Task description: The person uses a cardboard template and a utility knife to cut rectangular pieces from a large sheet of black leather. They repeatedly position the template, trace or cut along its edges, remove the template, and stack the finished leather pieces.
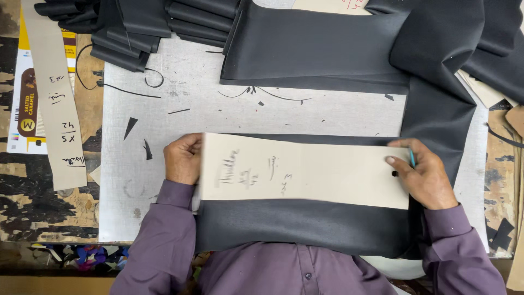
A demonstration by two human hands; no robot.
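While the left hand [183,159] presses its closed fingers on one end of the long beige card template [305,170], the right hand [423,176] holds the other end, fingers clamped on a thin blue marker [412,158]. This template lies on the black leather sheet [305,226] on the grey surface [164,93]. If either hand loosens, the template could slide and the line would go wrong.

The middle of the black fabric [305,226] is hidden under the beige card pattern [305,170], whose handwriting is blurred. Only a sliver of a blue tool [412,159] is seen behind the right hand [423,175]. The stacked black pieces [136,27] are cut off by the top edge
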